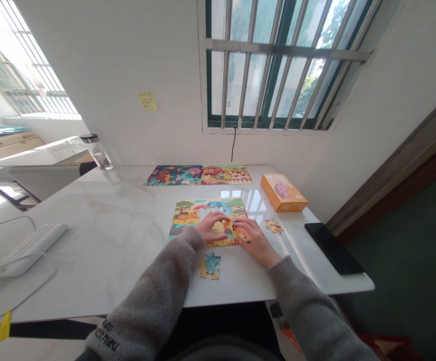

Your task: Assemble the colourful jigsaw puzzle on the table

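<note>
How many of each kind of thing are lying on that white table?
Puzzle boards: 3, one under both hands, two joined at the back
Loose puzzle-piece clusters: 2
Orange box: 1
Black phone: 1
Clear bottle: 1
White device: 1
Total: 9

We found almost nothing legible. The grey sleeve cuff point(107, 337) carried dark lettering, upside down to us and too small to make out. The yellow sticky note point(148, 101) on the wall bore faint handwriting we could not read. The orange box point(283, 192) showed only a picture.
</note>
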Available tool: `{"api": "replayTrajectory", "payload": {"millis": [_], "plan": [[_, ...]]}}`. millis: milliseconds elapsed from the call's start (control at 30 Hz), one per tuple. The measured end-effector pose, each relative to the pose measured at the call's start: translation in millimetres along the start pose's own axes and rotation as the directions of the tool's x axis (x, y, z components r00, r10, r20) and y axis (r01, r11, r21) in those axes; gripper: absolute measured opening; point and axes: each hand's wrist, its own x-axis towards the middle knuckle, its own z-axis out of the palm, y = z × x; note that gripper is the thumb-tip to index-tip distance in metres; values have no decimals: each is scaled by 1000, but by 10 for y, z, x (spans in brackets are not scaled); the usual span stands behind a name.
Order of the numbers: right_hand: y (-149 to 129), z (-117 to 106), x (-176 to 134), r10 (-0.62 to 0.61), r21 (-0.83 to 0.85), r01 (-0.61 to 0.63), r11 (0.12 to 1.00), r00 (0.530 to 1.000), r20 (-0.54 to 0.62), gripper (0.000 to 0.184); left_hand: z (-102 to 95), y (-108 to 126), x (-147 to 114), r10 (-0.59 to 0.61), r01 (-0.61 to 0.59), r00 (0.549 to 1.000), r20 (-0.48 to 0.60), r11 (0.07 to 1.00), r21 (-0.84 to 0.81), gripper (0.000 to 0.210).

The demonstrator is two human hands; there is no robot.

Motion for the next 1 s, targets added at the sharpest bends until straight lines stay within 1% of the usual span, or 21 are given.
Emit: {"api": "replayTrajectory", "payload": {"millis": [67,133,233,333,433,500,600,700,767,867,933,1000], "plan": [[10,6,-4,13,9,-13,1000,1000,11,37,4,-24,-9,72,-74,997,21,995,72,51],[20,13,-9,20,10,-20,1000,1000,22,36,23,-42,-12,103,-105,994,25,985,135,46],[11,19,-14,31,-4,-31,1000,999,42,32,65,-41,-23,82,-87,996,32,968,235,39],[-25,20,-9,30,-15,-29,999,997,69,28,89,-23,-55,59,-75,996,60,946,316,37],[-47,25,2,19,-3,-19,1000,995,97,27,56,-33,-110,63,-81,996,66,944,320,43],[-39,39,12,26,3,-27,1000,993,111,27,-13,-74,-162,68,-78,997,43,950,302,44],[-6,71,37,41,1,-41,999,991,126,25,-171,-210,-267,37,-32,999,-10,953,301,33],[21,108,88,21,-7,-20,1000,987,162,26,-327,-436,-399,-26,52,996,-80,935,351,22],[26,133,146,1,-22,3,1000,982,187,26,-399,-602,-484,-52,101,989,-140,922,373,19],[19,188,275,-32,-53,44,998,975,219,29,-447,-791,-570,-75,133,982,-172,924,359,16],[7,246,385,-50,-68,68,995,969,241,30,-444,-848,-589,-88,153,977,-193,922,355,13],[-8,324,501,-58,-79,82,994,963,263,30,-430,-852,-586,-107,181,970,-217,917,355,12]]}}
